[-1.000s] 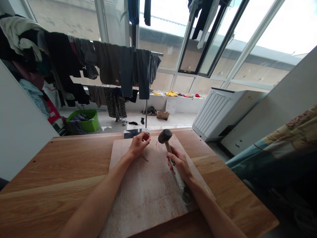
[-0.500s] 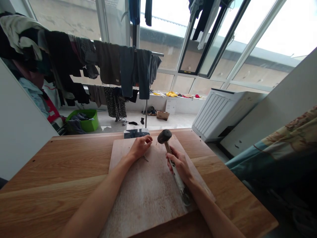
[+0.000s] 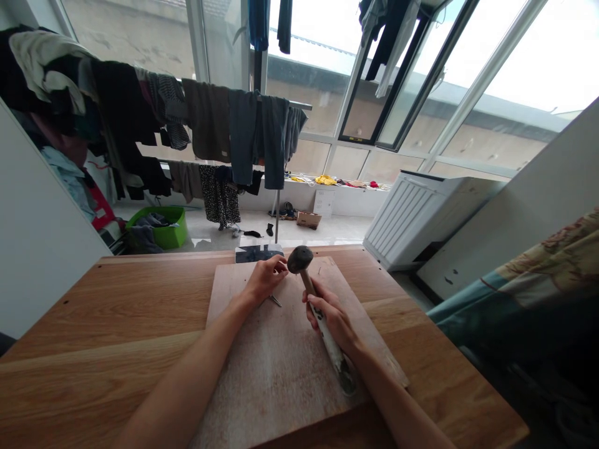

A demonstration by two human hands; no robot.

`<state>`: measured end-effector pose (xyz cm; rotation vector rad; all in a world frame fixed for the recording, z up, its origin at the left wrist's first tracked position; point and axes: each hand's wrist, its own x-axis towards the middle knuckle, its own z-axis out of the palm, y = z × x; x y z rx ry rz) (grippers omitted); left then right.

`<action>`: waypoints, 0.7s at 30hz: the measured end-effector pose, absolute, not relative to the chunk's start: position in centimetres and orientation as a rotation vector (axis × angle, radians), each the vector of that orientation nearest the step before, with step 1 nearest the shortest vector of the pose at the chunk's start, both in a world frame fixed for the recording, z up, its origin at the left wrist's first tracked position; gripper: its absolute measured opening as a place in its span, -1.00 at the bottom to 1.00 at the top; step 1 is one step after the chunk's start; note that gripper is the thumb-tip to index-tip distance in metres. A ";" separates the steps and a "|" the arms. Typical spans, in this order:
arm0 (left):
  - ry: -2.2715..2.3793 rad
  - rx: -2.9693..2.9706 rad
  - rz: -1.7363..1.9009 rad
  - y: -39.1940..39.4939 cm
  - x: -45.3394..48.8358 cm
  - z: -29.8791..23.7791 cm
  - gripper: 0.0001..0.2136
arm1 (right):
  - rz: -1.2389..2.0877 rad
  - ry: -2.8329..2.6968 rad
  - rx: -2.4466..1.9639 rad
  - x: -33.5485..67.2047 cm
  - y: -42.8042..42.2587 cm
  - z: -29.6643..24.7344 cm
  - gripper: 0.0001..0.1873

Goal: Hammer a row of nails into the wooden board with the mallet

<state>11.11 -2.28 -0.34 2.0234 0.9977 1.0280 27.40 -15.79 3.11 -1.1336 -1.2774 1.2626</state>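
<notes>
Two hands (image 3: 299,293), one hammer (image 3: 311,299), one board (image 3: 281,362)

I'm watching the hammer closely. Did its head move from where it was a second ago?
Yes. The hammer head shifted left, toward the left hand, measured against the far edge of the wooden board. The right hand grips its handle.

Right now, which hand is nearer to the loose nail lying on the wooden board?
Left. The left hand rests just above the nail, nearly touching it; the right hand grips the hammer handle farther right.
</notes>
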 end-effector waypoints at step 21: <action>0.936 2.045 1.061 -2.2 10.9 -0.3 -0.86 | 1.189 -1.283 -1.087 27.1 -14.9 0.8 -0.45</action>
